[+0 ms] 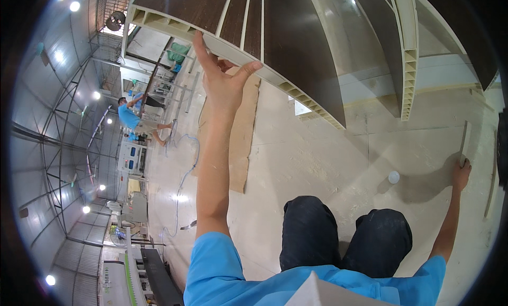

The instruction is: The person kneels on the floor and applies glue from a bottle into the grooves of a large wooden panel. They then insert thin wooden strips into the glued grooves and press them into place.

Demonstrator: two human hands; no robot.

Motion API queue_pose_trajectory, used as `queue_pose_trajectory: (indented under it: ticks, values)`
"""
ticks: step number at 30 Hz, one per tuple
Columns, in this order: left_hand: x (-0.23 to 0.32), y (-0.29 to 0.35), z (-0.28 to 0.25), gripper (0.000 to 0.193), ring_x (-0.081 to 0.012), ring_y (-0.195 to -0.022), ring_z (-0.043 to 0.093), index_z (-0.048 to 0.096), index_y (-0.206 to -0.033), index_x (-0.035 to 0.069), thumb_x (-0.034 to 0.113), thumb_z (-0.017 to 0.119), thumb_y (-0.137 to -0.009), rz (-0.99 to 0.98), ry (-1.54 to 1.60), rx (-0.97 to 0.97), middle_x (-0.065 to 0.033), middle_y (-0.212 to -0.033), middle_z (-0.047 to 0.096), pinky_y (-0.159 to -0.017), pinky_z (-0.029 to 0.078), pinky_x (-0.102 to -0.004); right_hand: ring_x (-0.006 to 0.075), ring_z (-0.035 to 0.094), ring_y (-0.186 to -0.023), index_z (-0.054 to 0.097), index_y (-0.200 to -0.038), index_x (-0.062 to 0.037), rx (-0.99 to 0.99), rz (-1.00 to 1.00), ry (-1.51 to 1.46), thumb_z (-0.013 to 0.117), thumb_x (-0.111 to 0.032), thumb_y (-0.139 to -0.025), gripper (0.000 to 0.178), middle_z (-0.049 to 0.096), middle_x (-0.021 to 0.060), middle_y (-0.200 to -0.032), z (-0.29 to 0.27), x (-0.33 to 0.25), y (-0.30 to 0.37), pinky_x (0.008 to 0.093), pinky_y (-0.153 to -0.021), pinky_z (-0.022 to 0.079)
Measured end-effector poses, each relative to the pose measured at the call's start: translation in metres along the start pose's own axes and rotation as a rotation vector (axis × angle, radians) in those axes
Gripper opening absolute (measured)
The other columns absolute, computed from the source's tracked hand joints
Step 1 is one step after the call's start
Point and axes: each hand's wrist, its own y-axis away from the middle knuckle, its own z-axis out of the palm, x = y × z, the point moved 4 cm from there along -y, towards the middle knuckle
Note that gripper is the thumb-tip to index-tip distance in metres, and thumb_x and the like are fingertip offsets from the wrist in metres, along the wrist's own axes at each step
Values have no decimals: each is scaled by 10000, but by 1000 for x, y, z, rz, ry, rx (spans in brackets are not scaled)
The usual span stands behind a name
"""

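Observation:
My left hand (222, 76) is raised with my arm stretched out. Its fingers and thumb are spread over the pale hollow-core edge of a large dark brown panel (286, 36), which stands tilted above the floor with other brown panels (370, 25) beside it. Far to the right, my right hand (460, 174) is down near the floor, closed around the lower end of a thin pale strip (465, 134) that stands upright. My knees in dark trousers (344, 237) rest on the pale floor between my arms.
A small round white lid (394, 177) lies on the floor left of my right hand. A brown cardboard sheet (241, 136) and a hose (182, 179) lie to the left. Another person in a blue shirt (132, 118) crouches far left. Machines (132, 274) stand at the lower left.

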Motion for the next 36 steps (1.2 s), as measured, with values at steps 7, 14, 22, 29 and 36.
queue_pose_trajectory:
  ticks: [7,14,22,29,36]
  values:
    - [-1,0,-3,1363,-293,-1054,746,131,-1708,152,305,1061,-725,-32,-220,-12,-251,-1373,661,-939,597,-398,362,669,-1278,516,-1613,-91,269,-54,-117,620,-383,-1117,585,626,157,-1484,-8,-9,17,482,-1010,577]
    - [3,-1,0,1412,-316,-1149,703,48,-1712,131,226,1059,-731,-70,-184,-55,-269,-1441,579,-988,594,-422,179,579,-854,616,-1498,-65,-61,-310,-551,669,-170,-1107,409,648,73,-1108,-14,-102,165,326,-789,535]
    - [8,-2,-1,1383,-268,-958,709,43,-1698,88,271,1050,-768,-33,-257,-94,-250,-1286,640,-796,598,-355,187,619,-816,671,-1393,-20,-156,-512,-880,698,-18,-1016,378,671,101,-1025,-62,-213,270,302,-752,536]
    - [6,-3,2,1390,-243,-917,681,61,-1686,66,216,1064,-735,-25,-169,-74,-239,-1272,624,-790,588,-327,383,753,-1011,649,-1387,-57,-325,-1119,-1176,795,-257,-996,463,739,200,-1253,-183,-483,284,446,-851,631]
    - [10,-8,-2,1363,-242,-976,700,75,-1668,57,197,1059,-736,-89,-131,-94,-214,-1236,636,-836,588,-334,383,732,-926,590,-1345,-54,-183,-1125,-1304,783,-226,-999,432,684,152,-1169,-219,-642,303,474,-782,605]
